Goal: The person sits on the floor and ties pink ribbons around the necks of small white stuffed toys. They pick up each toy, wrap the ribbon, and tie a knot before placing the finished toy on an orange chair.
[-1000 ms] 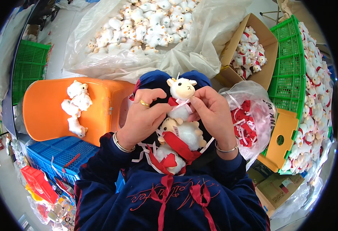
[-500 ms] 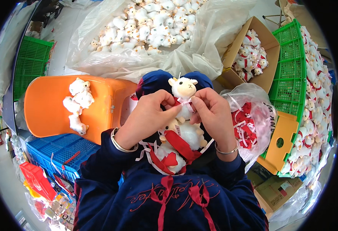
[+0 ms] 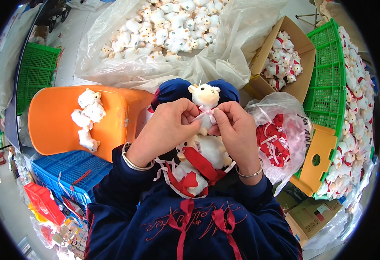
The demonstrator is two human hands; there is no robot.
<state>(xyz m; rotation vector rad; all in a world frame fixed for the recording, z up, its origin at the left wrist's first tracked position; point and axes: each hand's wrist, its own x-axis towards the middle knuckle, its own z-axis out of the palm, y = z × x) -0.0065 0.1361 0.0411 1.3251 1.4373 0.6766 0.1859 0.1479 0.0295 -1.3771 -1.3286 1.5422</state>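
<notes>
A small white plush sheep (image 3: pixel 206 96) sits upright on my lap, its face pointing away to the upper right. At its neck, my left hand (image 3: pixel 164 130) pinches one side of a pale pink ribbon (image 3: pixel 207 115) between thumb and fingers. The other side of the ribbon is gripped by my right hand (image 3: pixel 236 132) in the same way, and a bow shape shows between them. Below, a second plush sheep (image 3: pixel 213 151) lies on my lap with a red cloth strip (image 3: pixel 198 162) across it. Nearer my body rests another white plush (image 3: pixel 193 184) with red cloth and ribbon ends around it.
Several plain plush sheep lie on an orange chair (image 3: pixel 51 121) at left, above a blue crate (image 3: pixel 64 173). Ahead, a clear plastic sheet (image 3: pixel 190 71) holds a large heap. At right are a cardboard box (image 3: pixel 302 78), a bag of red pieces (image 3: pixel 274 141) and a green crate (image 3: pixel 324 82).
My right hand has shifted slightly left and down. The plush sheep's head has turned a little to the right, and the pink bow shows more plainly between my fingers.
</notes>
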